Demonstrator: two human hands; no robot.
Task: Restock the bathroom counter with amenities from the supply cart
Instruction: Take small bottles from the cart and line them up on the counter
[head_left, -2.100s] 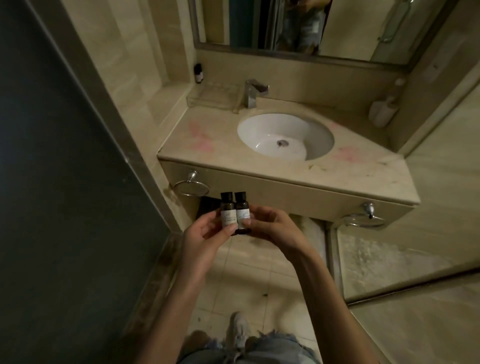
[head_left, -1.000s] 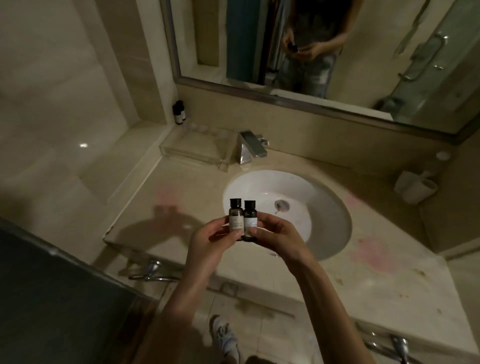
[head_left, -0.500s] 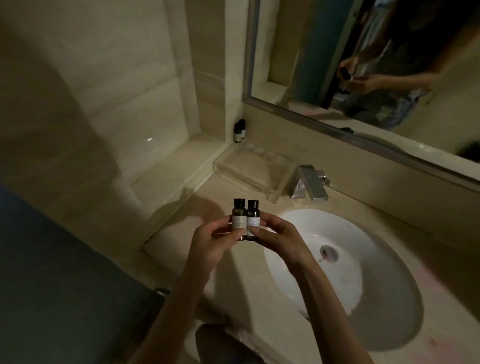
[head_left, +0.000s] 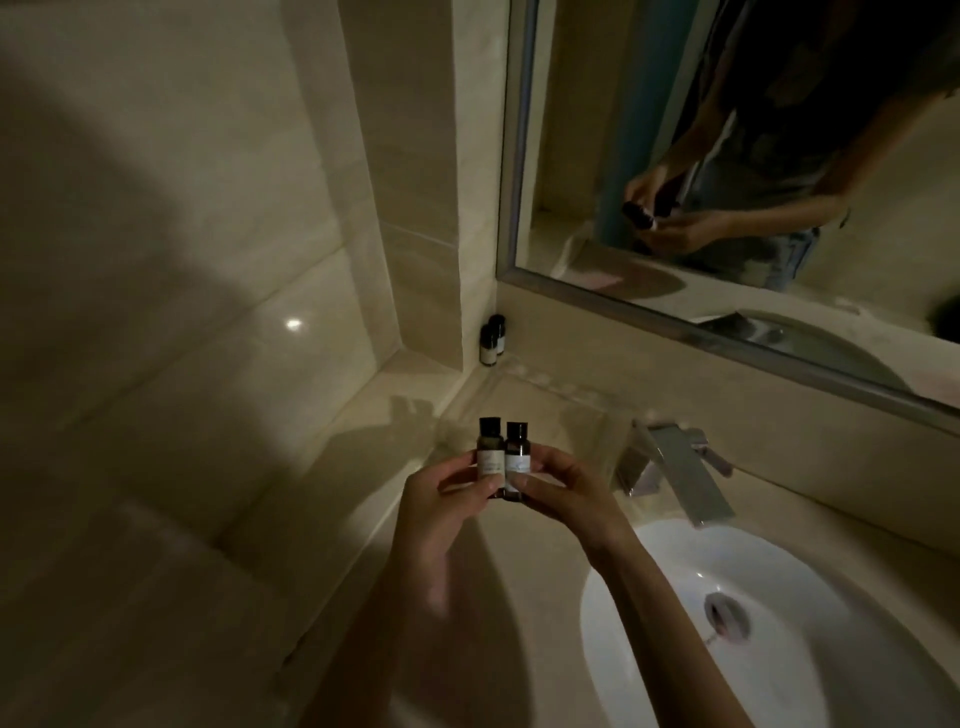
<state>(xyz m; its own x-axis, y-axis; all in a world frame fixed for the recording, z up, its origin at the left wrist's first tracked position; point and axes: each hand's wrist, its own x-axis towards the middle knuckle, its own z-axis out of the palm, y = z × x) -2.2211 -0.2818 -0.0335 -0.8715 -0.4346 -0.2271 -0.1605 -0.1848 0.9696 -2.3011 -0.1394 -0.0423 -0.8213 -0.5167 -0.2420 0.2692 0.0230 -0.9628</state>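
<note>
Head view, left to right. A tiled wall (head_left: 156, 208) bounds the scene, with the bathroom counter (head_left: 524, 597) lying in shadow below it. The left hand (head_left: 441, 512) is raised above the counter, its thumb and fingertips pinching the left side of two small dark bottles (head_left: 516, 460). The bottles are held upright and side by side, touching, with caps up and pale labels turned toward the camera, presumably so that they can be checked and set down as a matched pair. Beyond them, a stocked pair (head_left: 489, 347) of similar bottles stands in the back corner against the wall, which suggests where amenities belong. A clear tray (head_left: 566, 415) lies on the counter behind the hands, just beside the corner. The right hand (head_left: 569, 499) pinches the opposite side of the held bottles, so the load is shared and neither bottle can tip. Further right, the faucet (head_left: 680, 467) overhangs the white basin (head_left: 805, 649), and the mirror (head_left: 727, 156) reflects the same grip. Placement is judged not yet made.
</note>
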